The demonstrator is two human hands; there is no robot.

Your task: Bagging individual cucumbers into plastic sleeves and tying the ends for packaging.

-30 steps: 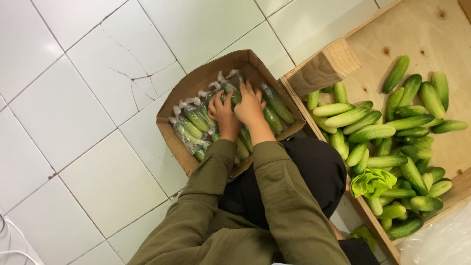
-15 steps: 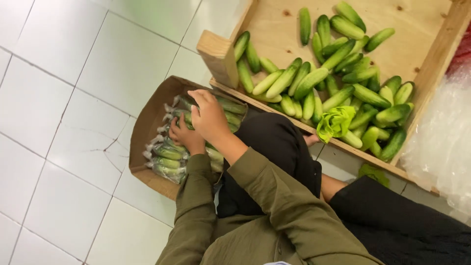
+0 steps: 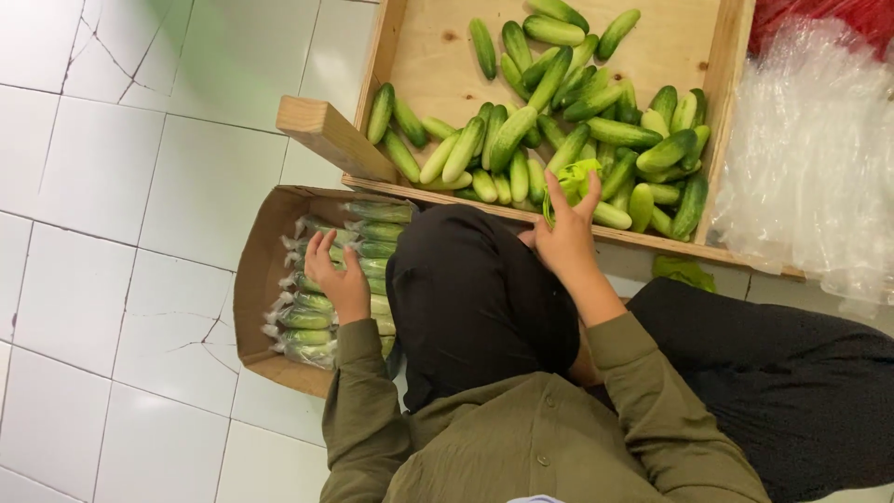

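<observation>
The right hand reaches open-fingered, holding nothing, to the green bags among cucumbers in the crate; the left hand should steady, flat and open, the packs in the box.

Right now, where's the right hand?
In the head view the right hand is at the near edge of the wooden crate, fingers on a light green bag among the loose cucumbers, right of the cardboard box.

Left hand is lying flat at left centre of frame, fingers spread, palm down. Right hand is reaching toward upper centre, fingers splayed open; both sleeved forearms are angling upward.
</observation>
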